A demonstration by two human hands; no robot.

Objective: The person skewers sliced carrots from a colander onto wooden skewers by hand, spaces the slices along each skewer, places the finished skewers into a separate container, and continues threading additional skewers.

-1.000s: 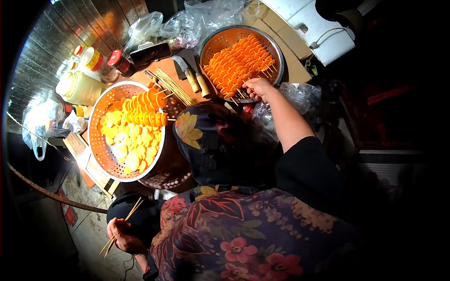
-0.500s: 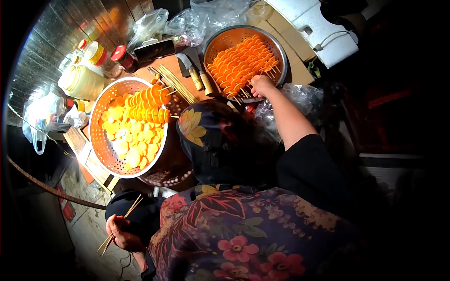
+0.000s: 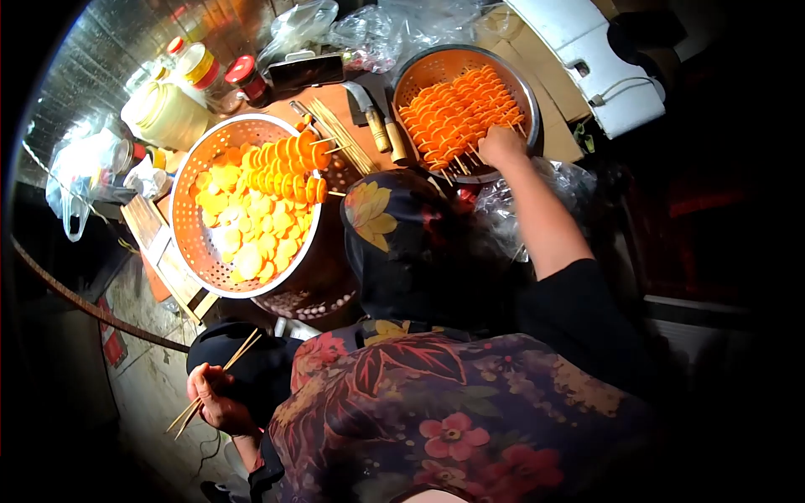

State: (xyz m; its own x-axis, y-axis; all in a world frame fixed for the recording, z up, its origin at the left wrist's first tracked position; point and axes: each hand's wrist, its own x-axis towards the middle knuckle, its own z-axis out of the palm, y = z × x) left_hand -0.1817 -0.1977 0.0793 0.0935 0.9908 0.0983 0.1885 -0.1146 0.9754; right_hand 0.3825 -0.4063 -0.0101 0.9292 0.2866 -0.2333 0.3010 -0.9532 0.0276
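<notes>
My left hand is low at the left, beside my knee, with its fingers closed around a few thin wooden skewers. At the upper right, my right hand is over the near rim of a metal colander. Its fingers are curled at the skewer ends of the threaded orange vegetable slices lying in rows there; the fingertips are partly hidden. A larger white-rimmed colander at the left holds loose round slices. Several loaded skewers rest over its right side.
Between the colanders lie bare skewers, a curved knife and another wooden handle. Behind stand a phone, jars and plastic bags. A white foam box is at the far right.
The view has shifted, so the table's things appear farther right. My right hand has moved slightly right along the skewer ends. My left hand still holds its skewers.
</notes>
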